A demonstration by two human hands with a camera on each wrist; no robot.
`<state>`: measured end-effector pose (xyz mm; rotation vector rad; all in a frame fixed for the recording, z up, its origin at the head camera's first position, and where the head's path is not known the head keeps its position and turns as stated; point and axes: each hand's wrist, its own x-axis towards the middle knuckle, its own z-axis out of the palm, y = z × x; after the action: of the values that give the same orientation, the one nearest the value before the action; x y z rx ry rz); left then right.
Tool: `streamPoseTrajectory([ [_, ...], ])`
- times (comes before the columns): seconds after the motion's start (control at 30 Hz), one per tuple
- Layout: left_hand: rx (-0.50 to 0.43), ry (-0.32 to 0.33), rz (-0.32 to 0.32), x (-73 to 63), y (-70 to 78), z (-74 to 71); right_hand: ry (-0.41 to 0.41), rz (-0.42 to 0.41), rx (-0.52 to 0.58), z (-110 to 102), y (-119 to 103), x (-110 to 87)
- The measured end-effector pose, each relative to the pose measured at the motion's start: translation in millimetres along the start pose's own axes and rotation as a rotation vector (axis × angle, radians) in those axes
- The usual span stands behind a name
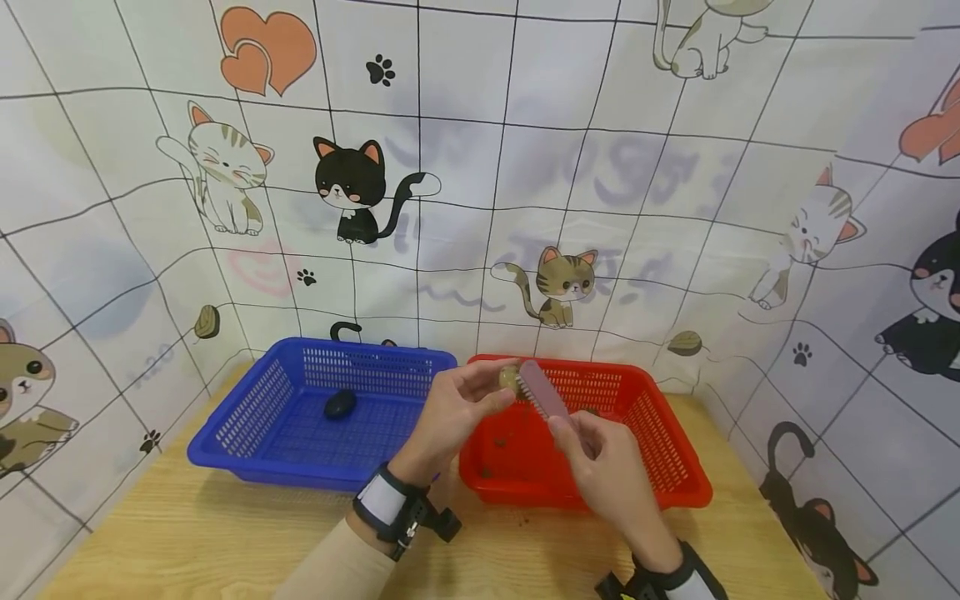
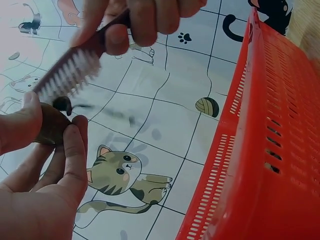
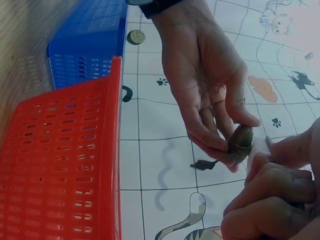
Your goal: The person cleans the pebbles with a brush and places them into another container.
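My left hand point(image 1: 457, 408) pinches a smooth yellowish-brown stone point(image 1: 509, 378) between thumb and fingers, above the red basket's rear left part. My right hand point(image 1: 611, 467) grips a mauve brush point(image 1: 546, 392) with pale bristles by its lower end. The brush slants up to the left, its bristles facing the stone and close against it. In the left wrist view the stone point(image 2: 51, 125) looks dark brown, and the bristles point(image 2: 75, 75) hang just above it. Fingers hide part of the stone in the right wrist view.
A red plastic basket point(image 1: 678, 446) stands under the hands, with small brown bits on its floor. Left of it is a blue basket point(image 1: 300, 475) holding a dark oval stone point(image 1: 341, 404). Both stand on a wooden table point(image 1: 172, 533) before a cat-patterned wall covering point(image 1: 450, 167).
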<state>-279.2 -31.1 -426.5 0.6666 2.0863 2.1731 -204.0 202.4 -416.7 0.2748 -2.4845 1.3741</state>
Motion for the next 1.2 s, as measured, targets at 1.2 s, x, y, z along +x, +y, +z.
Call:
streamPoseTrajectory([
  [1.2,-0.028,0.015,-0.094,-1.7,-3.5,2.0,0.001,0.059,0.003,8.8,7.0,3.0],
])
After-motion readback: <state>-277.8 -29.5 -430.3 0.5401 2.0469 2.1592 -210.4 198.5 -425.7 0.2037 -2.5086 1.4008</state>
